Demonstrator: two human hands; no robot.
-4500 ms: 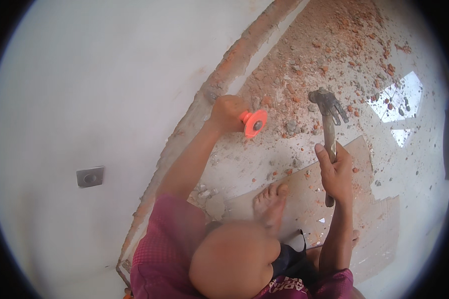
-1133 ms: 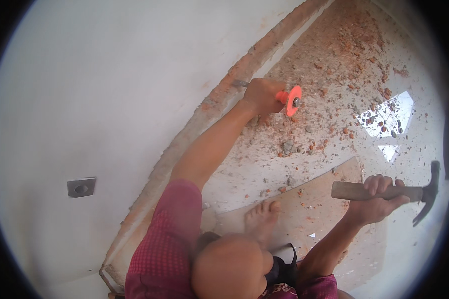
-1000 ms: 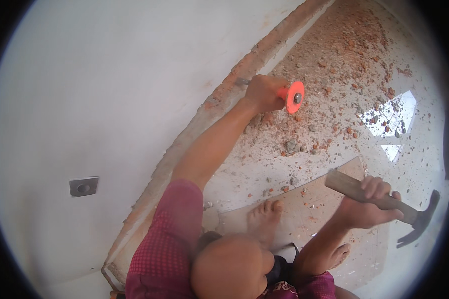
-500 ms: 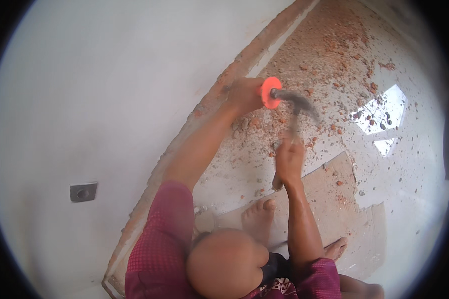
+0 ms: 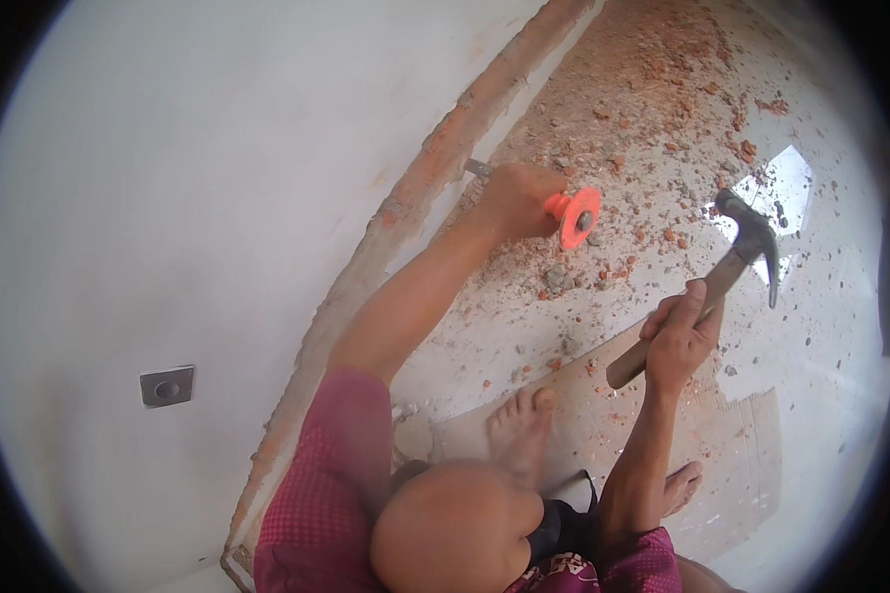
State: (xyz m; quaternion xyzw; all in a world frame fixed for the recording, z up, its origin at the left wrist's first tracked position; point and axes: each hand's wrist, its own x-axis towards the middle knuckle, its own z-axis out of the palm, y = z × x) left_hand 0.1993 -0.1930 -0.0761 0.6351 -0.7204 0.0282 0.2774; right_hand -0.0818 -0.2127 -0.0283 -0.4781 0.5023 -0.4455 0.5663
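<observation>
My left hand (image 5: 516,201) grips a steel chisel (image 5: 479,168) with an orange round hand guard (image 5: 576,216). The chisel's tip rests against the chased groove (image 5: 435,173) of exposed brick at the foot of the white wall. My right hand (image 5: 680,334) is closed around the wooden handle of a claw hammer (image 5: 749,240). The hammer head is raised to the right of the chisel, a short way off the guard.
Brick and plaster rubble (image 5: 653,109) covers the floor along the wall. My bare feet (image 5: 520,427) stand on flattened cardboard (image 5: 732,435). A small grey outlet plate (image 5: 166,385) sits on the white wall (image 5: 198,198) at left. A bright window reflection (image 5: 776,183) shines on the floor.
Half a second ago the hammer head was at the chisel's end; now my right hand has drawn it back to the right. My left hand keeps the chisel at the groove.
</observation>
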